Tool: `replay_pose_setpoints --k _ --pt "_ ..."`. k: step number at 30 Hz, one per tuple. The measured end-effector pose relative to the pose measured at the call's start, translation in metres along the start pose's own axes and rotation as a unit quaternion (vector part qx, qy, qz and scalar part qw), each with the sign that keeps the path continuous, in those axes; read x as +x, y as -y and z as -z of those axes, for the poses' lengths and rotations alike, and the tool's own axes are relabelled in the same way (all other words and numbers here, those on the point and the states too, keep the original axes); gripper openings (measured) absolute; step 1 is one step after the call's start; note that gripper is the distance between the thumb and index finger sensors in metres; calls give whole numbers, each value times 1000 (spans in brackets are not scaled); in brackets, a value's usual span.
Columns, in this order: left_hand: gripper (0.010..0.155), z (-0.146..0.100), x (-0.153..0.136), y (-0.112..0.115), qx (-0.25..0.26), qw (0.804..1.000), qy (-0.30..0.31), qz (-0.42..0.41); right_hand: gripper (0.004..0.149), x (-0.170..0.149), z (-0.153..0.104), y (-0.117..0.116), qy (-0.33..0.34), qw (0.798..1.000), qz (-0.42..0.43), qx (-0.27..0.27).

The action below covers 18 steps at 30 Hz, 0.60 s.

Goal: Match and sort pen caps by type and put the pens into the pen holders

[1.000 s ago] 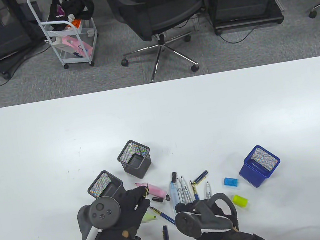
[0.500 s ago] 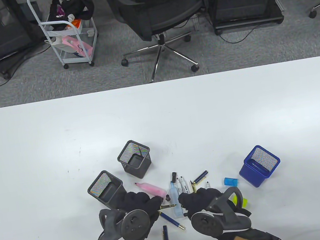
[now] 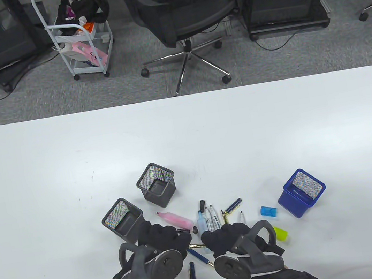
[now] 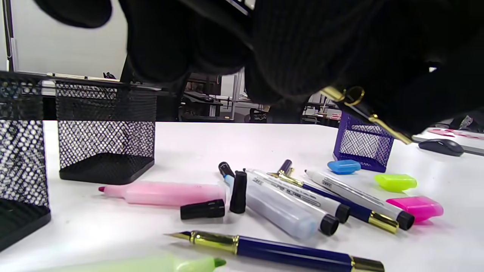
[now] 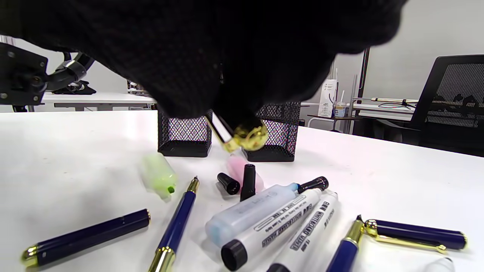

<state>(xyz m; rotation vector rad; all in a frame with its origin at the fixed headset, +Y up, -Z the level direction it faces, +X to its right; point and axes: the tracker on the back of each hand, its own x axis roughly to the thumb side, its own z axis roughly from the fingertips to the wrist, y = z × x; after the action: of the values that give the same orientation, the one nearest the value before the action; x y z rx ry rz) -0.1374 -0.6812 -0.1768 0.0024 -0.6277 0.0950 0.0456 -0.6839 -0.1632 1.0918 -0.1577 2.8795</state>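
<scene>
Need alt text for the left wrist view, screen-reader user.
A black-gloved left hand fills the top of the frame, holding a dark pen piece with gold trim above a white table. Below lie a pink highlighter, uncapped white markers, a navy fountain pen and loose caps. Two black mesh pen holders stand left, a blue one right.

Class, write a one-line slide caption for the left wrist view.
Gloved left hand holds a gold-trimmed pen part above scattered pens, caps and mesh pen holders.

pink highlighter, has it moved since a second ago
Yes. The pink highlighter lay partly under the left hand's fingers beside the near black mesh holder; it now sits uncovered, slightly nearer the markers.
</scene>
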Motion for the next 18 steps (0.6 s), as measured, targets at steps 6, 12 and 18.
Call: replay_pose_setpoints --k 6,12,18 --pt "47 2 4 3 -11 1000 12 -7 62 5 1 -3 20 1000 4 6" --pt "47 4 6 8 -29 998 23 -51 63 6 1 0 30 999 35 4" --pt "47 4 -3 11 -20 991 18 -133 62 -5 -3 2 8 995 94 -30"
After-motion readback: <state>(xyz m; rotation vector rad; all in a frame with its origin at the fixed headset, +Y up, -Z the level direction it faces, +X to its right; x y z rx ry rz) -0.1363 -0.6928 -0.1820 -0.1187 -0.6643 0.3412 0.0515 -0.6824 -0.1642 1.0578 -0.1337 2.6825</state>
